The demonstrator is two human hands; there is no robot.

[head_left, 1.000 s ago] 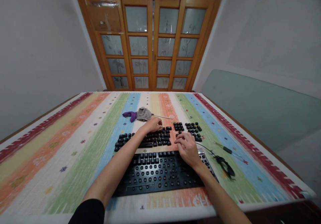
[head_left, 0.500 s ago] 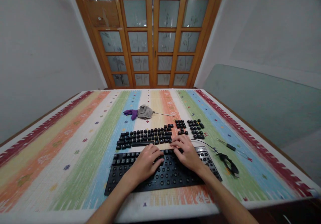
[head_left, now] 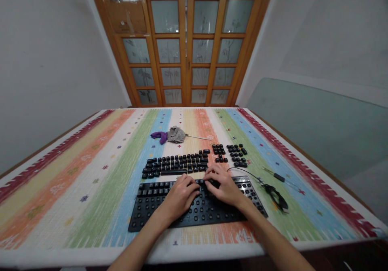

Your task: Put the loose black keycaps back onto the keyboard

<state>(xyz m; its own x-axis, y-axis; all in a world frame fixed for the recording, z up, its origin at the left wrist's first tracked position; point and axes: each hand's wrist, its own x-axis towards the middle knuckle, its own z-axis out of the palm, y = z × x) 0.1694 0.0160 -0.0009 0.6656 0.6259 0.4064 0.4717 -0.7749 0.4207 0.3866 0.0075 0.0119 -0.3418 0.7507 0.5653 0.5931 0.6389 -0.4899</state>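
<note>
A black keyboard [head_left: 151, 214] lies on the striped cloth, slightly skewed. Most of its middle and right shows bare switch posts, while keycaps [head_left: 153, 191] sit along its upper left. My left hand [head_left: 182, 194] rests over the upper middle, thumb and index finger drawn close together; anything between them is too small to make out. Just to the right, my right hand [head_left: 223, 185] bends over the top edge, fingertips close to the left hand's. Something dark shows between its fingers and thumb. Beyond the keyboard lie loose black keycaps [head_left: 172, 162] in keyboard-like rows.
More loose keycaps [head_left: 238, 154] form groups at the right. A black cable bundle [head_left: 275, 196] and a dark-handled tool [head_left: 279, 177] lie right of the keyboard. Farther back are a grey cloth [head_left: 176, 134], a purple cloth [head_left: 160, 136] and a thin rod [head_left: 198, 137].
My right hand has drawn back slightly from the loose keycaps, its fingertips now at the keyboard's top edge. My left thumb and index finger have come closer together. The view shifted slightly.
</note>
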